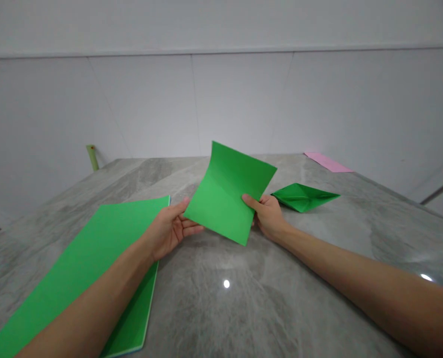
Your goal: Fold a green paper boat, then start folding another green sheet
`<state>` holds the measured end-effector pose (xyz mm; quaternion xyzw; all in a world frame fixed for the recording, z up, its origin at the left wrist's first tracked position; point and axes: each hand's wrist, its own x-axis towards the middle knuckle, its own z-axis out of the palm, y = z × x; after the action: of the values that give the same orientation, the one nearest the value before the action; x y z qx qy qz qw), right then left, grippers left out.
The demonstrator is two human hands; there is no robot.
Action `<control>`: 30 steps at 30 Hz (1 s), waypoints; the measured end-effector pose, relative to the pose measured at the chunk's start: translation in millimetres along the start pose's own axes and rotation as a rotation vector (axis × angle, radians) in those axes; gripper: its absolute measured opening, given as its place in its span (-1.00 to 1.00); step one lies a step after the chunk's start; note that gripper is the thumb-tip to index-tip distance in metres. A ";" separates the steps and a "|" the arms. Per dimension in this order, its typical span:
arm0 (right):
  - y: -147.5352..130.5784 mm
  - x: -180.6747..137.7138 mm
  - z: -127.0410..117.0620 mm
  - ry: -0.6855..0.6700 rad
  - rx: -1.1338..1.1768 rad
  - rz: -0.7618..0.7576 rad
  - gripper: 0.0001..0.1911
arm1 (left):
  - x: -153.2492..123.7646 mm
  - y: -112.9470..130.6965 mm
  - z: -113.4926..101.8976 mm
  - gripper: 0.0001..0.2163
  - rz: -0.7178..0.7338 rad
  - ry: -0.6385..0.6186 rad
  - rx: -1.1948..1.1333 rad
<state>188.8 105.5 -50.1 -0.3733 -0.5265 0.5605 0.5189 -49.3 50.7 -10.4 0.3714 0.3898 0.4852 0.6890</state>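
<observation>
A green sheet of paper [230, 191] is held up and tilted above the table, slightly curved. My right hand [271, 216] grips its right edge, thumb on the front face and fingers behind. At the sheet's lower left corner, my left hand [174, 226] has its thumb and fingers apart, the fingertips partly hidden at the paper's edge. Whether it bears any of the sheet is unclear. Just beyond my right hand lies a folded green paper shape [303, 197] with pointed ends. A stack of green paper [105, 238] lies under my left forearm.
The grey marbled table [214, 313] reflects a small bright light. A pink sheet of paper [327, 162] lies at the back right edge. Toward the back left, a light green strip-like object [92, 157] stands by the table edge. A white wall [161, 104] rises behind.
</observation>
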 end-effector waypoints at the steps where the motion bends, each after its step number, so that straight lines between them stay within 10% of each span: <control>1: 0.2 1.0 0.2 0.010 -0.009 -0.013 -0.52 | -0.5 -0.6 2.3 -0.81 -0.012 -0.003 -0.012; 9: 0.2 -10.5 2.6 -0.051 -0.251 -0.190 -0.63 | 3.8 -6.3 4.6 -0.86 -0.051 0.229 0.087; 14: -7.2 -17.6 -1.4 -0.155 -0.508 -0.520 -0.43 | 0.9 -2.3 -3.3 -0.93 -0.140 0.132 0.203; 21: -27.6 -26.4 4.4 -0.753 -0.760 -0.706 -0.32 | 0.0 -3.8 -1.5 -0.89 -0.172 0.070 0.204; 30: -27.6 -34.8 9.9 -0.720 -0.791 -0.767 -0.54 | -5.7 -9.0 6.2 -0.84 -0.203 -0.114 0.346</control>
<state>190.8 67.0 -25.9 -0.1110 -0.9291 0.1901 0.2971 -41.6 42.1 -14.7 0.4698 0.4630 0.3172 0.6814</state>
